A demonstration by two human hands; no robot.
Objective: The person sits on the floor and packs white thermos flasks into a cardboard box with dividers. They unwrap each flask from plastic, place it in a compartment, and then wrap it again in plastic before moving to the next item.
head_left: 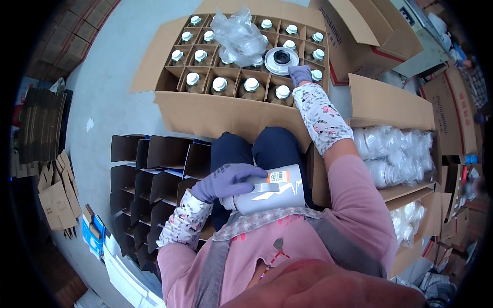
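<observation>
My left hand (224, 183), in a purple-grey work glove, is closed on a white cylindrical jug (292, 194) with a handle and an orange-and-white label. The jug lies sideways across my lap. My right hand (299, 75), gloved alike, reaches forward to the near right of an open carton (226, 109). Its fingers look curled beside a round white lid (270, 62) with a black centre; what they hold is hidden. The lid rests on bottles with white caps (251, 84), standing in the carton's cardboard compartments. A crumpled clear plastic bag (239, 36) lies over bottles left of the lid.
Dark cardboard dividers (163, 151) stand at my left. At right, an open carton (393, 101) holds clear plastic-wrapped pieces (396, 154); another open carton (354, 46) stands beyond. Stacked flat cardboard (42, 123) and a blue-and-white packet (93, 236) are farther left.
</observation>
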